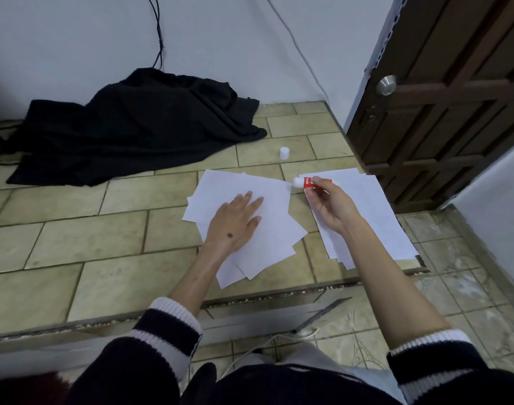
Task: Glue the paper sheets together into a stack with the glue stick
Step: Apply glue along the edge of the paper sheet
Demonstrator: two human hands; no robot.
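A loose, fanned pile of white paper sheets (pixel 274 229) lies on the tiled ledge. My left hand (pixel 235 220) rests flat on top of it, fingers spread. A second pile of white sheets (pixel 378 211) lies to the right. My right hand (pixel 327 203) hovers over that pile and holds a red glue stick (pixel 307 182), uncapped, its white tip pointing left at the upper right corner of the left pile. The glue stick's white cap (pixel 284 152) stands on the tiles behind the papers.
A crumpled black cloth (pixel 133 127) covers the back left of the tiled ledge (pixel 89 238). A dark wooden door (pixel 454 97) stands at the right. Cables hang down the wall behind. The ledge's front edge drops to a lower floor (pixel 425 311).
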